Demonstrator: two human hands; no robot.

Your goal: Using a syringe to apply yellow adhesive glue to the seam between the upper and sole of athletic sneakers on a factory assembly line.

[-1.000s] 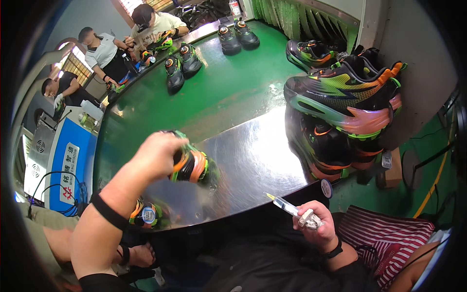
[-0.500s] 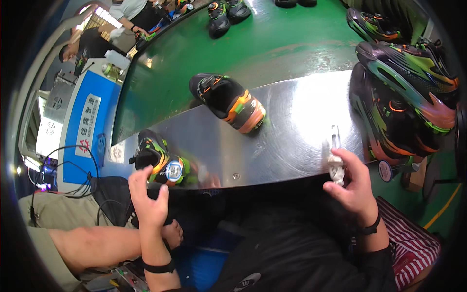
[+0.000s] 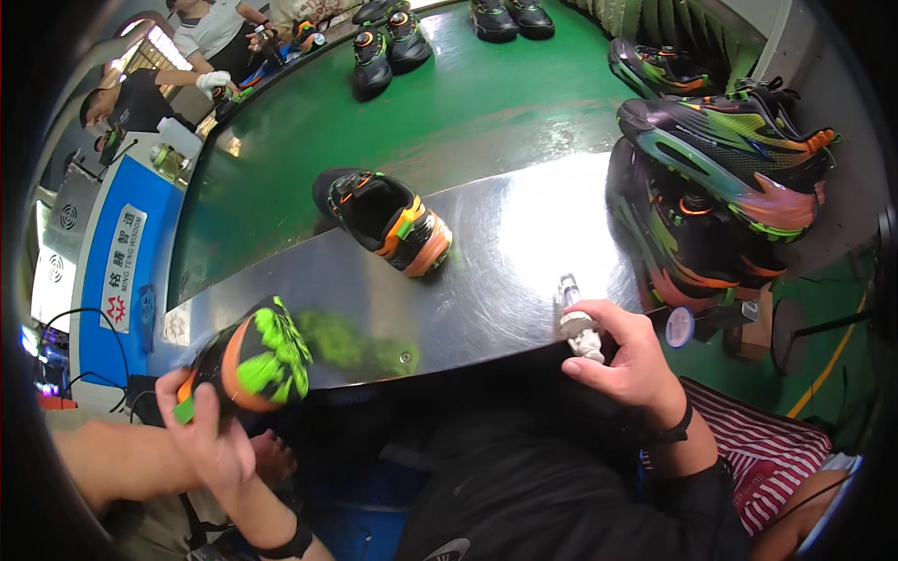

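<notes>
At the left, my left hand (image 3: 210, 435) is closed on the heel end of a black, orange and green sneaker (image 3: 238, 365). The sneaker is lifted over the bench's near edge and tilted, its bright green sole turned toward the right. My right hand (image 3: 622, 360) pinches a small tool with a white wrapped body and a slim clear tip (image 3: 578, 327), held upright at the bench's near edge. Between the hands, farther back, another sneaker (image 3: 388, 224) rests on the metal bench top (image 3: 477, 309), its heel toward me.
Several sneakers (image 3: 720, 159) are piled at the right end, beside a round white-and-blue disc (image 3: 680, 327). More pairs (image 3: 388, 51) stand on the green surface (image 3: 449, 112). A blue-and-white machine (image 3: 131, 243) is at the left. Other people (image 3: 140, 98) work at the far left; a bare forearm (image 3: 112, 463) lies near mine.
My left hand has taken hold of the left sneaker, lifted it off the bench and turned its sole into view. My right hand keeps the tool. The whole view has shifted.
</notes>
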